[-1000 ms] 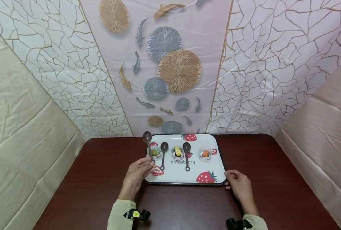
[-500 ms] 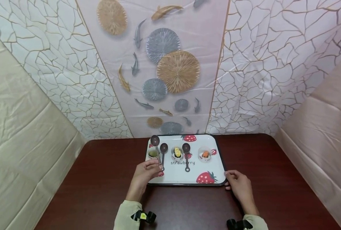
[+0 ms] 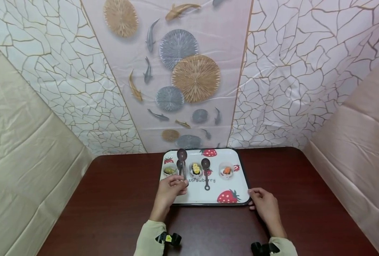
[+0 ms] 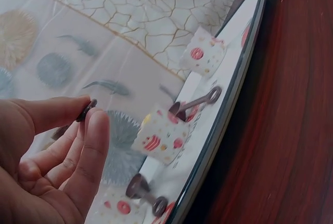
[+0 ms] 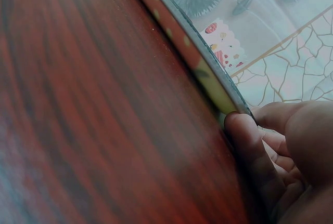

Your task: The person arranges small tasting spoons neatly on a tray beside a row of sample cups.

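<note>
My left hand (image 3: 168, 193) pinches a dark brown spoon (image 3: 182, 154) by the end of its handle, bowl up, above the left part of a white strawberry-print tray (image 3: 205, 195). In the left wrist view, thumb and fingertips close on that handle end (image 4: 87, 109). Partly hidden behind it, a second brown spoon (image 3: 179, 164) lies on the tray. A third spoon (image 3: 206, 163) lies beside the middle cup. My right hand (image 3: 265, 206) grips the tray's near right corner; the right wrist view shows thumb and fingers at its rim (image 5: 208, 52).
Three small printed paper cups stand in a row on the tray: one with green food (image 3: 169, 170), one with yellow (image 3: 196, 170), one with orange (image 3: 226, 171). A dark red wooden table (image 3: 112, 199) lies underneath. A patterned cloth (image 3: 196, 78) hangs behind.
My left hand has moved right with the spoon, from over the green-food cup to over the second spoon. My right hand stays on the tray corner.
</note>
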{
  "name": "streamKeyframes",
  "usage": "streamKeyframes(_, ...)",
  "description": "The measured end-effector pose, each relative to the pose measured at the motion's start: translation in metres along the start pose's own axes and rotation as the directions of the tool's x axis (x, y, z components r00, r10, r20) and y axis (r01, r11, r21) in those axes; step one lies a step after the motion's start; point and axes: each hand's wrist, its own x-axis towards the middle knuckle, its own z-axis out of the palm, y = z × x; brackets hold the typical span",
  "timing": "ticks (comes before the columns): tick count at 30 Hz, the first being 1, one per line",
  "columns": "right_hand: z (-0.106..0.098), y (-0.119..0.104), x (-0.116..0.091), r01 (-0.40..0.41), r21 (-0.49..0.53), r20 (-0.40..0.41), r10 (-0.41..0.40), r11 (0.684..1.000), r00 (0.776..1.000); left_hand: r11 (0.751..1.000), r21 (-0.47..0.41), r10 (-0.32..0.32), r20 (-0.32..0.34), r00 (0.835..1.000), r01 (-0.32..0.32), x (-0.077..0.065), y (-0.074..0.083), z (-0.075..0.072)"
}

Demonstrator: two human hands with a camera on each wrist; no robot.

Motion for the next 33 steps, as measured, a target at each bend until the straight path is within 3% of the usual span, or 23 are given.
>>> streamKeyframes(10,0.001,-0.002,-0.001,-0.013,0.008,-0.005,0.013,1.0,1.0,0.999,-0.042,-0.027,0.05,0.998,0.029,0.003,-0.006,0.024)
streamKeyframes(19,0.0,-0.002,0.0,-0.011,0.007,-0.009,0.011,1.0,1.0,0.996,-0.087,-0.027,0.066,0.997,0.032,0.006,-0.007,0.039)
streamKeyframes(33,-0.001,-0.003,0.002,-0.024,0.007,0.001,0.024,1.0,1.0,0.991,-0.097,-0.083,0.1,0.992,0.092,0.008,-0.012,0.06)
